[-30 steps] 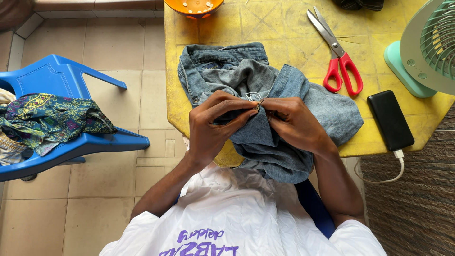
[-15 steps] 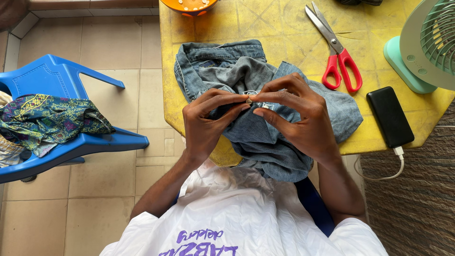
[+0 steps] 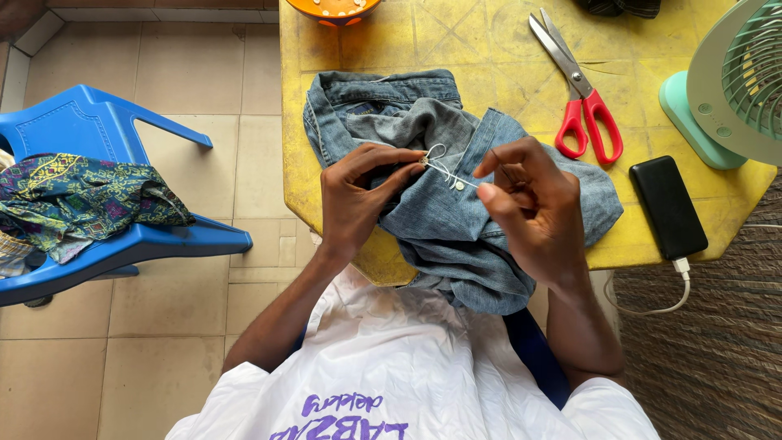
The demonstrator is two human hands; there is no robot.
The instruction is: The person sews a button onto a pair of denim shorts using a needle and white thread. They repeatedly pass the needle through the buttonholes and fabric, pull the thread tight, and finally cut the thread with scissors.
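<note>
A crumpled blue denim garment (image 3: 456, 220) lies on the yellow table (image 3: 456, 49), hanging over its near edge. My left hand (image 3: 358, 195) pinches the denim where a loop of white thread (image 3: 440, 163) comes out. My right hand (image 3: 529, 204) is raised just right of it, fingers pinched on a thin needle with the thread drawn taut across a small pale button (image 3: 459, 186) on the cloth.
Red-handled scissors (image 3: 582, 98) lie on the table beyond my right hand. A black power bank (image 3: 668, 208) with a white cable and a green desk fan (image 3: 725, 90) stand at right. An orange bowl (image 3: 330, 8) sits at the far edge. A blue plastic chair (image 3: 106, 155) holds patterned fabric at left.
My right hand has pulled away to the right from my left hand, drawing the white thread out of the denim into a visible loop.
</note>
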